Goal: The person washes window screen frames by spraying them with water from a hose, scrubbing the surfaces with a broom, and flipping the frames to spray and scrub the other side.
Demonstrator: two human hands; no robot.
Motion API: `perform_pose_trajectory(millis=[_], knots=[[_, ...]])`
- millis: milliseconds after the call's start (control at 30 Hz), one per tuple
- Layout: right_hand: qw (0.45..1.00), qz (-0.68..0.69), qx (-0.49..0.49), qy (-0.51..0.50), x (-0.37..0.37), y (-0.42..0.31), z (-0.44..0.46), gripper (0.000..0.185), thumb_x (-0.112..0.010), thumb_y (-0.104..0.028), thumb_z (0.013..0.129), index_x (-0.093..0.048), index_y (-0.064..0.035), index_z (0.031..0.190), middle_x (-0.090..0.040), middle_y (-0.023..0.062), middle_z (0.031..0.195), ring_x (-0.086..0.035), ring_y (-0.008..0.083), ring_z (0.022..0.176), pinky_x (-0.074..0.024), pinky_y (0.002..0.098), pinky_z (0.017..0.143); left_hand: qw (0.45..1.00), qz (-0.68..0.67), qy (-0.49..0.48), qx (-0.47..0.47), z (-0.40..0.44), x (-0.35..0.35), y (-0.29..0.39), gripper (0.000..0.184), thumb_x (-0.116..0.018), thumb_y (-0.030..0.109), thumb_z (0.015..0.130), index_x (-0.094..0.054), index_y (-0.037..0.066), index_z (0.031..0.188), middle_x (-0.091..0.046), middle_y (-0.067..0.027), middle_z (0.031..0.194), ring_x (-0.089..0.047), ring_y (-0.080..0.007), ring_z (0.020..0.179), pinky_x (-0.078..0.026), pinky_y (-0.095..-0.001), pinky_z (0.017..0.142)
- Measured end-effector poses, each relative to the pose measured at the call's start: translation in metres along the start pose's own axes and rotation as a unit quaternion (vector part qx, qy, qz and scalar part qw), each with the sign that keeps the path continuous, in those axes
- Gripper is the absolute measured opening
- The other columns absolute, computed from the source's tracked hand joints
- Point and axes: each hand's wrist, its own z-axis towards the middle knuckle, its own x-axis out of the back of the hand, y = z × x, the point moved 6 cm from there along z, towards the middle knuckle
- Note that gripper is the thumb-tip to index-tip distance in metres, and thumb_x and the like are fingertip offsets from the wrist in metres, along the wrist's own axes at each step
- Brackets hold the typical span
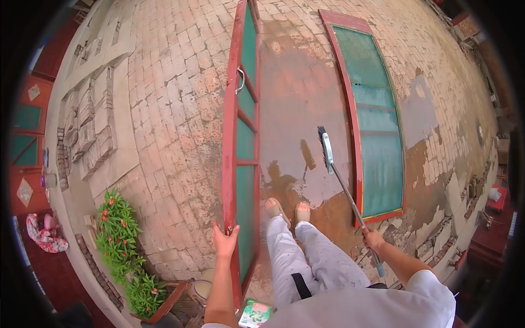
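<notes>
My left hand grips the edge of a red-framed screen door, thumb on one side and fingers on the other. The door stands on its long edge, with green mesh panels and a pale metal pull handle. My right hand is closed around the pole of a scrub brush. Its white head with dark bristles hangs over the wet paving, apart from both doors. A second red-framed screen door lies flat on the ground to the right, its green mesh looking wet.
Water pools on the brick paving around my sandalled feet. A flowering plant grows at the lower left, near a round basin. Beside the door's near end is a green-and-white packet. Loose bricks lie at left.
</notes>
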Motion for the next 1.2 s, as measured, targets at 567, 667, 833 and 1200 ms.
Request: perform_pose_trajectory(millis=[567, 667, 833, 1200], knots=[[0.963, 0.253, 0.087, -0.009, -0.099, -0.228, -0.046, 0.028, -0.041, -0.038, 0.095, -0.046, -0.0112, 0.089, -0.038, -0.0032, 0.058, -0.035, 0.0079, 0.044, -0.0335, 0.0247, 0.042, 0.984, -0.169, -0.033, 0.054, 0.167, -0.029, 0.053, 0.064, -0.078, 0.021, 0.069, -0.048, -0.005, 0.118, -0.062, -0.0153, 0.106, -0.061, -0.0217, 0.094, -0.047, -0.0317, 0.084], [0.954, 0.281, 0.108, 0.017, -0.099, -0.286, -0.054, 0.024, -0.044, -0.032, 0.095, -0.047, -0.0121, 0.081, -0.043, -0.0042, 0.061, -0.040, 0.0060, 0.049, -0.0377, 0.0221, 0.045, 0.972, -0.218, -0.058, 0.064, 0.174, -0.048, 0.026, 0.068, -0.080, 0.022, 0.066, -0.047, -0.006, 0.118, -0.062, -0.0175, 0.105, -0.062, -0.0243, 0.093, -0.047, -0.0324, 0.082], [0.783, 0.507, 0.044, -0.357, -0.117, -0.417, -0.057, 0.023, -0.050, -0.022, 0.091, -0.045, -0.0121, 0.070, -0.047, -0.0055, 0.064, -0.044, 0.0070, 0.052, -0.0383, 0.0196, 0.046, 0.964, -0.204, -0.150, 0.078, 0.176, -0.049, 0.029, 0.050, -0.079, 0.028, 0.063, -0.061, -0.004, 0.097, -0.067, -0.0174, 0.090, -0.065, -0.0256, 0.082, -0.049, -0.0353, 0.074], [0.900, 0.355, 0.058, -0.245, -0.264, -0.673, 0.174, 0.038, -0.054, -0.029, 0.070, -0.056, -0.0122, 0.105, -0.056, 0.0101, 0.107, -0.052, 0.0259, 0.100, -0.0398, 0.0371, 0.092, 0.979, -0.120, -0.140, 0.092, 0.173, -0.049, 0.072, 0.046, -0.072, 0.017, 0.060, -0.059, 0.000, 0.101, -0.060, -0.0198, 0.096, -0.058, -0.0339, 0.092, -0.046, -0.0389, 0.081]])
